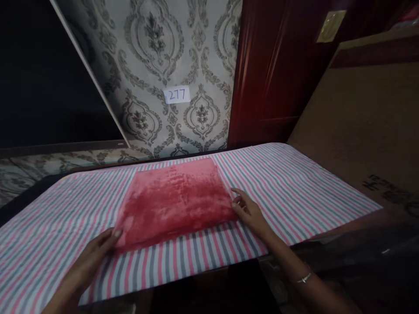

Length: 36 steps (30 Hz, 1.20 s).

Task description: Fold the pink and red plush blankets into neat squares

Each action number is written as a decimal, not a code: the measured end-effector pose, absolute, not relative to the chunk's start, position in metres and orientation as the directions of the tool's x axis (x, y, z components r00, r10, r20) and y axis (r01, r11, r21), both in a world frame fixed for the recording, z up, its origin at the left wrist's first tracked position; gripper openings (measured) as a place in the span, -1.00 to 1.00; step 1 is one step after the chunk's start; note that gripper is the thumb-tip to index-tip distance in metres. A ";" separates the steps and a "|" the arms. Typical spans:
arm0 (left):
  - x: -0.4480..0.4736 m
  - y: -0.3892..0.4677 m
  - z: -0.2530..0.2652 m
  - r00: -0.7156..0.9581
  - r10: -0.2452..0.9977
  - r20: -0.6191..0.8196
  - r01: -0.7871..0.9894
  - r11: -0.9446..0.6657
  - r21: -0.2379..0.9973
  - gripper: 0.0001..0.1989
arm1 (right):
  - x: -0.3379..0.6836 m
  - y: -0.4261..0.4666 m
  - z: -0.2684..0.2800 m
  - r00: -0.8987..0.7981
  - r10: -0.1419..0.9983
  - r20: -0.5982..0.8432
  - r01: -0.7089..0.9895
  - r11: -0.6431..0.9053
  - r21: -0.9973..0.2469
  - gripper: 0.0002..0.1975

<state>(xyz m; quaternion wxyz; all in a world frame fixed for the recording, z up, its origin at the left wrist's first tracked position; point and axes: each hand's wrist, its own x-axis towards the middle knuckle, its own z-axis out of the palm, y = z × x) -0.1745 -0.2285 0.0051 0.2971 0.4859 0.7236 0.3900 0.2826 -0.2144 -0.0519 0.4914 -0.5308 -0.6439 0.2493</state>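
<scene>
A red, plush rectangular cloth [178, 198] lies flat on a pink, grey and white striped sheet [278, 183]. Its pile shows lighter and darker patches, and its near edge looks slightly thick. At the cloth's near left corner, my left hand [90, 257] pinches the edge, thumb on top and the other fingers partly hidden. My right hand [250, 213] is at the right edge, with the thumb touching the cloth near its front right corner. The right index finger is stretched out apart from the thumb, while the other fingers curve inward. A thin bracelet [303, 278] circles my right wrist.
A large brown cardboard box [366, 117] stands along the right side of the table. Behind are patterned wallpaper [203, 52] with a paper label reading 277 [177, 94], a dark red door panel [265, 65], and a dark screen [52, 83] at the left.
</scene>
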 end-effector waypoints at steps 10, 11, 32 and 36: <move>-0.160 -0.183 0.018 -0.121 0.860 0.496 0.913 -0.100 0.396 -0.29 | 0.275 -0.211 -0.065 0.037 0.930 0.365 0.353 0.329 -0.876 -0.54; -0.145 -0.171 0.027 -0.003 0.847 0.531 0.927 -0.197 0.319 -0.26 | 0.278 -0.208 -0.062 0.041 0.944 0.326 0.333 0.295 -0.895 -0.53; 0.026 -0.072 0.006 0.375 0.915 0.147 0.927 -0.374 -0.038 -0.37 | 0.277 -0.007 -0.035 0.133 0.991 -0.022 0.160 -0.043 -0.986 -0.80; 0.064 -0.045 0.043 0.581 0.792 0.187 0.802 -0.597 0.038 -0.46 | 0.281 -0.006 -0.047 0.073 0.995 0.069 0.241 0.049 -0.969 -0.83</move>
